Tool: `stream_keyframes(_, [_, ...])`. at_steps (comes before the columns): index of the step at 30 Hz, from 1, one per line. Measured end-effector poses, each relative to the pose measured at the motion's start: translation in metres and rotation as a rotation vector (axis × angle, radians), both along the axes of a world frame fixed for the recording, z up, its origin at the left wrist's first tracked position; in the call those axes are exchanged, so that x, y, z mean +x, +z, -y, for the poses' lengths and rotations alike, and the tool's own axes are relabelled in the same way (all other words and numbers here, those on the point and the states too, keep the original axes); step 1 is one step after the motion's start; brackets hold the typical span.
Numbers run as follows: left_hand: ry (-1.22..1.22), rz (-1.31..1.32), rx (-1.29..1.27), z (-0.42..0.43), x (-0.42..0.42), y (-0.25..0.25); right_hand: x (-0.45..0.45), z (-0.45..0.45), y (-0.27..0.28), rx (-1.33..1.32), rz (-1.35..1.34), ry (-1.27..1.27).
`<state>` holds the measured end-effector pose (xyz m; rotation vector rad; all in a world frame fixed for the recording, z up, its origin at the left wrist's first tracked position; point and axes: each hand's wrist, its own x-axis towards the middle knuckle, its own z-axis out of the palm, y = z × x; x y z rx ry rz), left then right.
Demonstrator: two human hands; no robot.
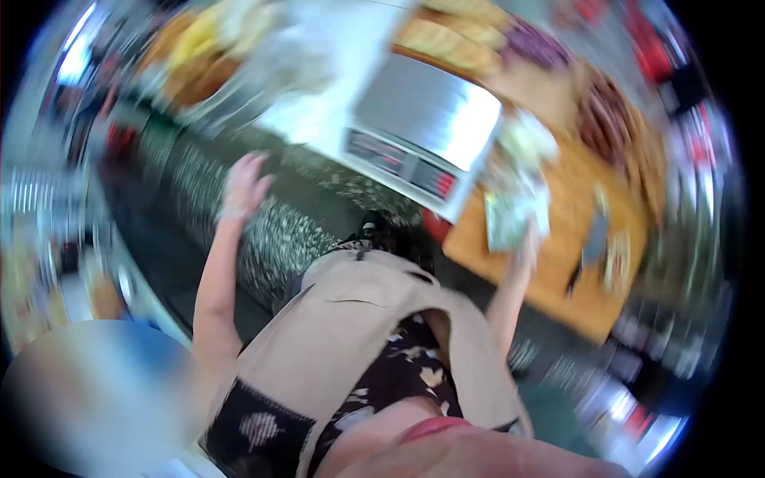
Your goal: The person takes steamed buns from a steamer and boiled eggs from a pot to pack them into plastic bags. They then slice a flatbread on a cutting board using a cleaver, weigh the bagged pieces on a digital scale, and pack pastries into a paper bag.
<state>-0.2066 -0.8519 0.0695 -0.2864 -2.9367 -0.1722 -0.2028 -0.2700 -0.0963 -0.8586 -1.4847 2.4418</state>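
Note:
My left hand point(245, 185) hangs in the air over the dark, speckled floor, fingers apart and holding nothing. On the other side, my right hand point(526, 245) is at the near edge of a wooden board point(564, 275), closed on a flat greenish-white piece point(507, 221) like paper or a thin packet; blur hides its kind. Just beyond that lies a pale, crumpled bundle point(526, 142), perhaps plastic. A scale point(426, 103) with a steel top and a button panel stands to the left of the board.
A knife point(594, 239) lies on the board beside a small pale card-like item point(617, 261). Reddish-brown sausage-like pieces point(606, 119) and yellowish rolls point(450, 44) sit behind. Plastic bags point(271, 80) rest on the white counter at upper left. A blurred round patch covers the lower left.

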Motion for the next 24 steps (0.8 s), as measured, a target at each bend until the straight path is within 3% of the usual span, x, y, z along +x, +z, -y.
stream_keyframes(2, [0.083,-0.016,0.006,0.026,0.015,-0.015,-0.001,0.01,0.004,0.195,0.076,0.022])
stream_keyframes(4, [0.211,0.004,0.01,0.055,0.023,-0.03,-0.005,0.017,-0.005,0.322,0.148,-0.111])
stream_keyframes(5, [0.249,-0.013,0.051,0.08,0.027,-0.048,-0.013,-0.029,-0.052,0.709,0.118,0.04])
stream_keyframes(6, [0.317,0.007,0.066,0.099,0.031,-0.057,-0.02,-0.018,-0.027,0.653,0.249,-0.173])
stream_keyframes(8, [0.403,0.013,0.098,0.141,0.031,-0.081,-0.031,0.007,0.011,1.162,0.487,-0.44])
stream_keyframes(9, [0.521,-0.056,0.169,0.169,0.031,-0.1,-0.041,0.02,0.011,1.17,0.462,-0.429])
stream_keyframes(13, [0.912,-0.318,0.389,0.32,-0.005,-0.175,-0.087,0.172,0.077,1.342,0.103,-0.351])
stream_keyframes(16, [1.175,-0.28,0.439,0.474,-0.079,-0.212,-0.102,0.37,0.141,1.48,-0.143,-0.307])
stream_keyframes(18, [1.204,-0.317,0.495,0.582,-0.138,-0.245,-0.112,0.478,0.132,1.573,-0.305,-0.269])
stream_keyframes(21, [1.33,-0.272,0.639,0.693,-0.207,-0.298,-0.122,0.653,0.09,1.338,-0.739,0.289])
stream_keyframes(23, [1.417,-0.184,0.726,0.747,-0.24,-0.322,-0.126,0.762,0.078,1.594,-0.827,0.831])
stream_keyframes(24, [1.469,-0.106,0.723,0.768,-0.256,-0.334,-0.124,0.799,0.064,1.535,-0.764,0.964])
